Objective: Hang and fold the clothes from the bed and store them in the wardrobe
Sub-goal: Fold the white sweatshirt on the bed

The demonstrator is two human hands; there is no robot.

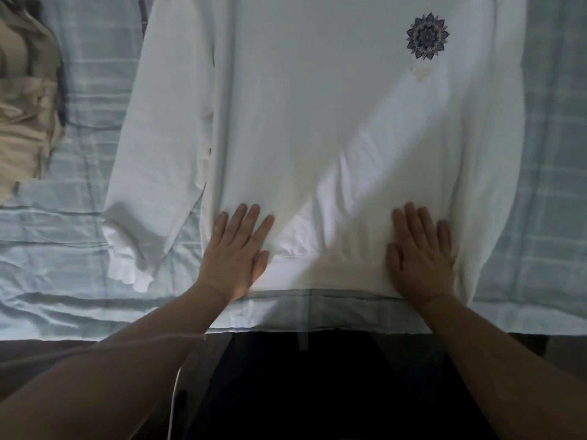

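Bed (63, 312), pale blue checked sheet: one white long-sleeved shirt (317, 106) is laid flat on it, hem nearest the person.

Left hand (236, 252) and right hand (419, 255): both are pressed flat on the shirt just above the hem, fingers straight, nothing grasped. The shirt body is spread between and beyond them.

One sleeve (158, 154) is laid just outside the left hand. A dark flower print (427, 36) is seen well beyond the right hand, with a faint stain (421, 73) on its nearer side.

A beige garment (25, 106) is heaped well outside the left hand and is cut off by the frame edge. The shirt's collar is cut off at the top.
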